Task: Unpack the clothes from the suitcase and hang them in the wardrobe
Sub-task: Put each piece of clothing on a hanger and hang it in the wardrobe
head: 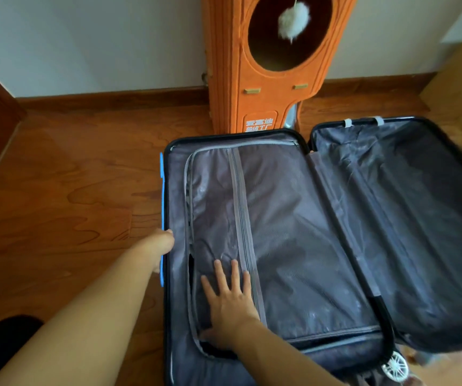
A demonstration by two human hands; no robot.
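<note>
Floor [65, 190]: reddish wood boards, filling the view from 12 round to 9 o'clock; the case lies flat on them.
Wall [112, 37]: pale, along the top, with a brown skirting board at its foot.
Suitcase [408, 224]: splayed fully open from centre toward 3 o'clock, two halves side by side, dark grey lining in both. The right half shows bare lining with slack straps. No clothes can be seen; whatever is packed sits under the cover on the left half.
Divider panel [288, 232]: grey zipped cover over the left half, one zip track running down it from 12 to 6. Its perimeter zip gapes along the left edge and the near-left corner, showing a dark gap there.
Cat scratcher [254, 101]: orange, upright against the wall at 12 o'clock, just behind the case, white lettering low on its front.
Toy ball [291, 22]: white, fluffy, hanging on a string inside the scratcher's oval hole.
Your right hand [228, 299]: at 6 o'clock, flat on the divider panel, fingers straight and spread, pressing the fabric; nothing clasped.
Your left hand [160, 246]: at 8 o'clock, at the blue left rim of the case. Fingers hidden behind the rim, so you cannot tell whether it grasps the edge or only rests there.
Wheel [395, 367]: white-spoked, at 5 o'clock, at the case's near corner.
</note>
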